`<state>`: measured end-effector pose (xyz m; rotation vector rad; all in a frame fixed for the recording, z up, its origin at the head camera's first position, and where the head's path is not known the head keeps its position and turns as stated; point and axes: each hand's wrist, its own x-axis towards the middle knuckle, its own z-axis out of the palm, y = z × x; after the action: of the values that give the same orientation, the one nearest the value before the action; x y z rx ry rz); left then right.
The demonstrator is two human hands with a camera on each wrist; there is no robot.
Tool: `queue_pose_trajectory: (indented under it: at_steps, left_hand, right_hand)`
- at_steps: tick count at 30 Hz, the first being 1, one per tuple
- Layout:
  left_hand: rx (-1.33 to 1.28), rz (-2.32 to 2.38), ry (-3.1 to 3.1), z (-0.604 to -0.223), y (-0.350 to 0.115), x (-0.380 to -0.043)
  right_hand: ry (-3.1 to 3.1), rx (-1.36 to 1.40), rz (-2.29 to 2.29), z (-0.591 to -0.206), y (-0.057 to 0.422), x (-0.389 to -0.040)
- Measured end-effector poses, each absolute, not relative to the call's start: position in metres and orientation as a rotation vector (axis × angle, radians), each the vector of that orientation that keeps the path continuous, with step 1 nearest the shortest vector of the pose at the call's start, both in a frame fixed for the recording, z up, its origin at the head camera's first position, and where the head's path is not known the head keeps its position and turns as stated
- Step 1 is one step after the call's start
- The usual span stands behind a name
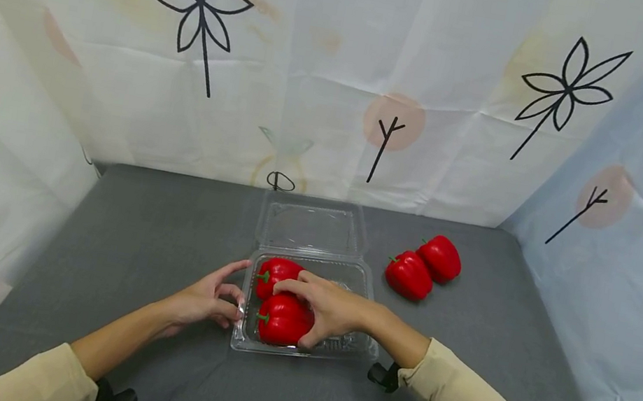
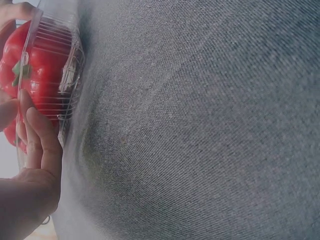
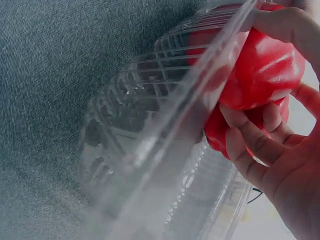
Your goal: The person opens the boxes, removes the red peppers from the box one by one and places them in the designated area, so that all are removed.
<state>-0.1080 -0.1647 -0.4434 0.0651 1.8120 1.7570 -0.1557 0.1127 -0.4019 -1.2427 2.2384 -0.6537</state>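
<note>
A clear plastic clamshell container (image 1: 357,274) lies with its lid folded back, away from me. Inside, on the left, are two red bell peppers, one at the back (image 1: 278,271) and one at the front (image 1: 285,322). My right hand (image 1: 329,305) grips the front bell pepper from above, thumb on its near side and fingers on its far side. In the right wrist view the fingertips (image 3: 235,117) reach between the two bell peppers. My left hand (image 1: 208,302) is at the container's left rim, its relaxed fingers touching the edge; the left wrist view shows fingers (image 2: 42,132) along the wall.
Two more red bell peppers, a nearer one (image 1: 409,275) and a farther one (image 1: 441,259), lie side by side right of the container. The raised lid (image 1: 313,227) reaches toward the back edge of the grey table (image 1: 164,224). Patterned cloth (image 1: 333,53) hangs behind and at both sides.
</note>
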Motion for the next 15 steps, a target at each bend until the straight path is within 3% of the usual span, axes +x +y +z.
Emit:
queue_pose_trajectory:
  at_steps: [15]
  left_hand:
    - [0.068, 1.764, 1.823, -0.4441, -0.1663, -0.1071]
  right_hand:
    - [2.181, -1.238, -0.677, -0.3933, 0.1233, -0.1603]
